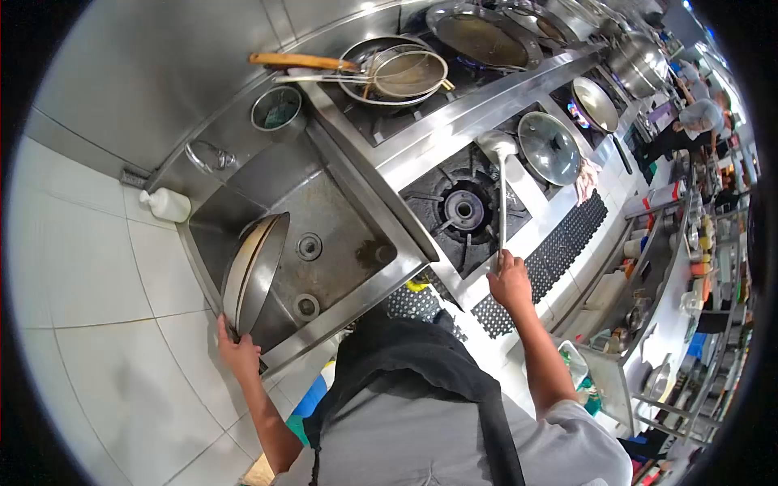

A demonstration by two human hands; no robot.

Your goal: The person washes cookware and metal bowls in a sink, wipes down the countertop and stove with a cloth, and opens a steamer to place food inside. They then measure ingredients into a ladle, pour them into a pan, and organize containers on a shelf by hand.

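Note:
My left hand (239,354) is at the near left corner of the sink, closed on the lower end of a wok (261,275). The wok stands tilted on its side against the sink's left wall, its pale inner face partly showing. How the fingers wrap its end is partly hidden. In my right hand (510,283) is the handle end of a long metal ladle (502,194). The ladle reaches away over the right side of an unlit gas burner (464,211), its bowl resting near the stove's back ledge.
The steel sink (324,202) has a faucet (209,155) and a metal pot (276,112) behind it. Strainers (409,74) lie on a pan. A glass lid (549,148) and a pan over a flame (594,104) are right. People (698,117) stand far right.

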